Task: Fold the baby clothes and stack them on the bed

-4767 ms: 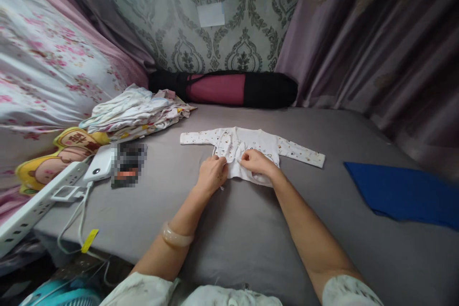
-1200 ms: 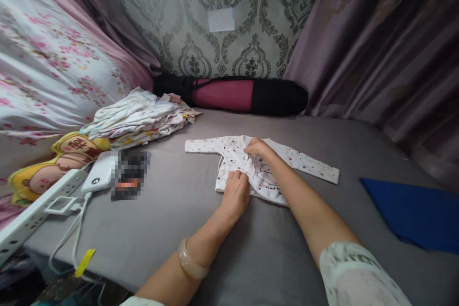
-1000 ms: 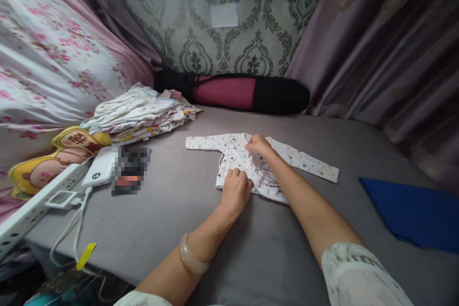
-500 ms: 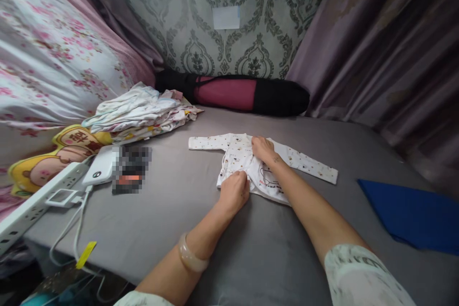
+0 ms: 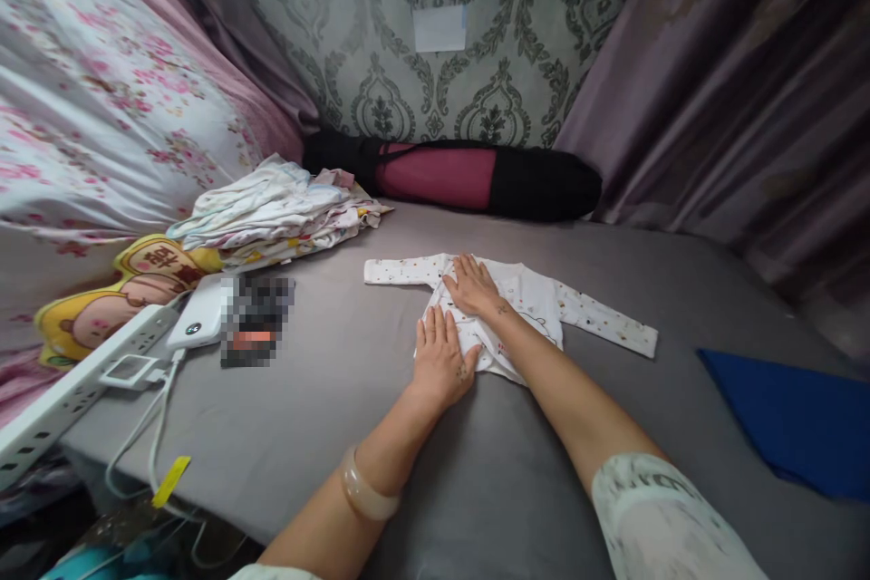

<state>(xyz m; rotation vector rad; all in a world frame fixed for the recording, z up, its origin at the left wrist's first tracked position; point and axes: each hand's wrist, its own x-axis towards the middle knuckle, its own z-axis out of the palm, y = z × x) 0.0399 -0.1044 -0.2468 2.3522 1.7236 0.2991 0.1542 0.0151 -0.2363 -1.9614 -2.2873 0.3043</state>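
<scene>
A small white long-sleeved baby top [image 5: 536, 299] with a fine printed pattern lies spread on the grey sheet, its sleeves stretched out to both sides. My left hand [image 5: 441, 362] rests flat on the lower left of its front, fingers extended. Farther up, my right hand [image 5: 472, 285] also lies flat on the cloth, near the chest and left shoulder. Both hands are open and hold nothing. They cover part of the top's left front. A pale bangle [image 5: 367, 489] circles my left wrist.
A heap of folded clothes [image 5: 285, 208] sits at the back left, near a yellow cushion [image 5: 95, 317], a power strip [image 5: 82, 394] and a white power bank [image 5: 202, 313]. A long black-and-red bag [image 5: 439, 177] lies along the wall. Blue fabric [image 5: 795, 421] is at right.
Both hands have gone from closed on the top to open and flat on it. My right hand has shifted left across the front. The view has moved slightly.
</scene>
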